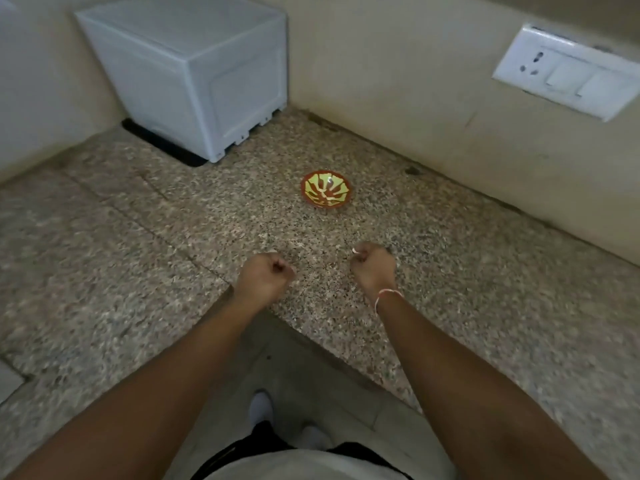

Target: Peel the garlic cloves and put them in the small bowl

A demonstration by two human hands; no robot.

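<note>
Both hands are hovering over the worktop [450, 271], fingers curled in. The right hand [374, 268] is pinching sth small and whitish at its fingertips, prob. a garlic clove [355, 251] or a scrap of its skin; the frame is too blurred to say which. The left hand [265, 275] is closed into a loose fist, and whether it's holding anything I can't tell, nothing is showing between the fingers. The two hands are sitting apart, not touching.

The bowl [326, 192], red w/ a yellow pattern, is standing on the worktop beyond the hands, a bit nearer the right one, and seems to be holding no cloves yet. No other garlic is showing on the worktop.

Judging from this, the peeling step is in hand, w/ the task looking early. Next move is calling for the left hand to come across to the clove so both can work the skin off, then a short reach forward to drop it in the bowl. Small, slippery item, so a fingertip grip is needed.

A white box [194, 77] is sitting in the far corner, a wall socket [568, 74] at right.
</note>
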